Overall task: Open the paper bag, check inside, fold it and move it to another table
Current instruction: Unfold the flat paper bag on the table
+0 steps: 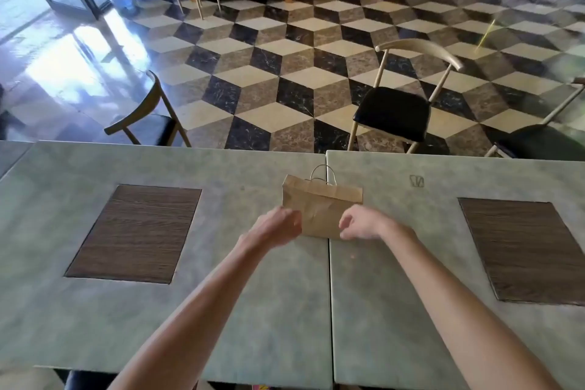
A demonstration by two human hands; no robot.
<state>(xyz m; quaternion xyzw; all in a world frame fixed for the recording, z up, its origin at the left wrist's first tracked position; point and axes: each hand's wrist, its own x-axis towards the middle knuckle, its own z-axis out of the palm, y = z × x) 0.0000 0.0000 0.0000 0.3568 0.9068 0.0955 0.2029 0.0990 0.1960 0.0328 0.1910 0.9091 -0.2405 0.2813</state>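
Head view shows the bag [319, 207] lying flat across the seam where the left table [221, 263] meets the right table [411, 279], handles [323, 173] pointing away, probably so both hands can work it from the near edge. Both forearms stretch forward; the left hand [280, 225] sits at the bag's near left corner with fingers curled, and whether it pinches paper I cannot tell. The right hand [361, 221] hovers at the near right corner, loosely curled, gripping nothing clearly.
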